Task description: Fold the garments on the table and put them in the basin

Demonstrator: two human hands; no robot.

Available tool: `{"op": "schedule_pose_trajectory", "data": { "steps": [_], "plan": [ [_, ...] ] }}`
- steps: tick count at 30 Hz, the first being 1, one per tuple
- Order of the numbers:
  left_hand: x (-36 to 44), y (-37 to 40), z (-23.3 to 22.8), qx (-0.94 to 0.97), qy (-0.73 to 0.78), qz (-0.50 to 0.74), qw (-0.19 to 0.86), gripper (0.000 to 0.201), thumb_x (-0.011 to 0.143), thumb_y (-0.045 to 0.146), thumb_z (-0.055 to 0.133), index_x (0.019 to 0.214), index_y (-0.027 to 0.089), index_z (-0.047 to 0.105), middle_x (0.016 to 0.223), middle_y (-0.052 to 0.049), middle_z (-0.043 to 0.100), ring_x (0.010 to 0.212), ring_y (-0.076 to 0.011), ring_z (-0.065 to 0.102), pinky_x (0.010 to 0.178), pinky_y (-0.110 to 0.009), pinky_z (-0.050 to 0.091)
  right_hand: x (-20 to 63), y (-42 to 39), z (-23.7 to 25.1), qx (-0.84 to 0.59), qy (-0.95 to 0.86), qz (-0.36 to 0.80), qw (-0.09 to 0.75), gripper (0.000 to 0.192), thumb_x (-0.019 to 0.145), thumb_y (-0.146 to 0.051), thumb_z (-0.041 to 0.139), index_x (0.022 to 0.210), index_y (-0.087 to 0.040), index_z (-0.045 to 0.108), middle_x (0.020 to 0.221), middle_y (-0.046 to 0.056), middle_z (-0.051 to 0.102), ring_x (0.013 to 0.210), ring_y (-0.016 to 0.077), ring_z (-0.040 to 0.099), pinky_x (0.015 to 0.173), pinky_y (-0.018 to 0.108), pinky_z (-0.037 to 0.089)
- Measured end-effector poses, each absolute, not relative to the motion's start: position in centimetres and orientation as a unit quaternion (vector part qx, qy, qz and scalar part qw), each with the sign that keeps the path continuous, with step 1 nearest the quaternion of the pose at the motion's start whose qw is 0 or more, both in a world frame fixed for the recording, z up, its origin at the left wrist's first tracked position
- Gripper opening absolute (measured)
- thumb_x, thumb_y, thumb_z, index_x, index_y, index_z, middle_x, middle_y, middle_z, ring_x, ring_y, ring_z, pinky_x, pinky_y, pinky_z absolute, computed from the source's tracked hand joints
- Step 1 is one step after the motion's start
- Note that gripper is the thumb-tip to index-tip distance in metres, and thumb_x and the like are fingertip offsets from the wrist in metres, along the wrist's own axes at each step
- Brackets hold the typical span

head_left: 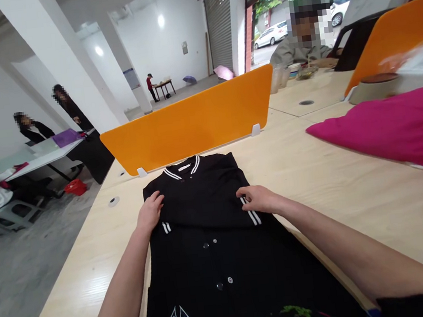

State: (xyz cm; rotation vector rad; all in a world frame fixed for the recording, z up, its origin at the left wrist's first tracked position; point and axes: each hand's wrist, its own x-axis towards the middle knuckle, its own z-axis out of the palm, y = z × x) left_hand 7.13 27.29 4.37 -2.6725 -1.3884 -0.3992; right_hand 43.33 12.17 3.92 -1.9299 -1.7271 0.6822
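A black jacket (208, 260) with white-striped collar and cuffs lies flat on the light wooden table (314, 187), collar pointing away from me. Its sleeves are folded in across the front. My left hand (149, 211) rests on the left folded sleeve near its striped cuff, fingers curled on the cloth. My right hand (257, 199) presses on the right folded sleeve beside its striped cuff. Snap buttons and a white cross print show lower down the jacket.
An orange divider panel (188, 128) stands just behind the collar. A magenta cloth (391, 128) lies at the right, with a second orange panel (399, 30) behind it. A person sits at the far right table; other people stand at a table on the left.
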Motion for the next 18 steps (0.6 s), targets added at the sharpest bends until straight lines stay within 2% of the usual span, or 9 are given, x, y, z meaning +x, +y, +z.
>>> {"op": "schedule_pose_trajectory", "data": {
  "steps": [2,5,7,9,13,15,18],
  "plan": [
    [8.0,28.5,4.2,-0.883,-0.457,-0.102,0.038,0.034,0.084,0.015,0.053,0.114,0.026,0.062,0.133,-0.006,0.055,0.109,-0.0220,0.058,0.095,-0.034,0.045,43.2,12.4,3.8,-0.691,-0.620,0.207,0.308,0.024,0.058,-0.010,0.057,0.079,-0.022,0.061,0.061,-0.005,0.053,0.058,0.0131,0.054,0.056,0.023,0.041],
    [8.5,29.4,4.0,-0.881,-0.469,-0.067,0.021,0.026,0.082,0.013,0.055,0.102,0.024,0.067,0.113,-0.007,0.064,0.102,-0.0218,0.061,0.090,-0.033,0.046,43.4,12.6,4.0,-0.635,-0.571,0.202,0.479,0.019,0.065,-0.019,0.054,0.084,-0.022,0.057,0.071,-0.002,0.055,0.063,0.0134,0.054,0.060,0.025,0.043],
    [8.6,29.4,3.9,-0.874,-0.482,-0.059,0.016,0.020,0.083,0.014,0.054,0.094,0.023,0.068,0.104,-0.007,0.066,0.098,-0.0213,0.062,0.087,-0.031,0.046,43.6,12.7,3.9,-0.594,-0.533,0.225,0.559,0.018,0.069,-0.029,0.056,0.086,-0.021,0.057,0.077,0.000,0.058,0.070,0.0157,0.057,0.066,0.027,0.046],
    [8.5,29.1,3.9,-0.864,-0.500,-0.061,0.012,0.019,0.085,0.015,0.051,0.091,0.024,0.067,0.101,-0.006,0.066,0.095,-0.0201,0.062,0.085,-0.030,0.046,43.7,12.8,3.6,-0.567,-0.518,0.293,0.569,0.028,0.066,-0.035,0.063,0.090,-0.020,0.059,0.082,0.002,0.061,0.079,0.0189,0.060,0.072,0.030,0.049],
    [8.2,28.7,4.3,-0.830,-0.549,-0.098,0.007,0.022,0.090,0.018,0.044,0.100,0.023,0.062,0.105,-0.006,0.066,0.094,-0.0194,0.063,0.082,-0.029,0.046,43.3,13.1,2.5,-0.555,-0.537,0.432,0.466,0.058,0.052,-0.030,0.075,0.107,-0.020,0.064,0.095,0.005,0.067,0.082,0.0221,0.063,0.072,0.033,0.051],
    [7.9,28.9,4.8,-0.808,-0.575,-0.128,0.006,0.024,0.092,0.020,0.039,0.107,0.023,0.058,0.108,-0.007,0.066,0.096,-0.0196,0.063,0.082,-0.029,0.046,43.2,13.2,2.2,-0.564,-0.538,0.406,0.477,0.054,0.054,-0.030,0.074,0.107,-0.021,0.065,0.097,0.005,0.068,0.078,0.0210,0.063,0.069,0.033,0.052],
    [7.7,29.7,5.5,-0.775,-0.610,-0.162,0.000,0.027,0.094,0.021,0.033,0.113,0.022,0.052,0.103,-0.006,0.068,0.095,-0.0194,0.064,0.081,-0.030,0.047,43.3,13.5,2.1,-0.555,-0.512,0.318,0.573,0.043,0.064,-0.037,0.072,0.103,-0.021,0.065,0.096,0.005,0.068,0.079,0.0204,0.063,0.072,0.034,0.053]
  ]
}}
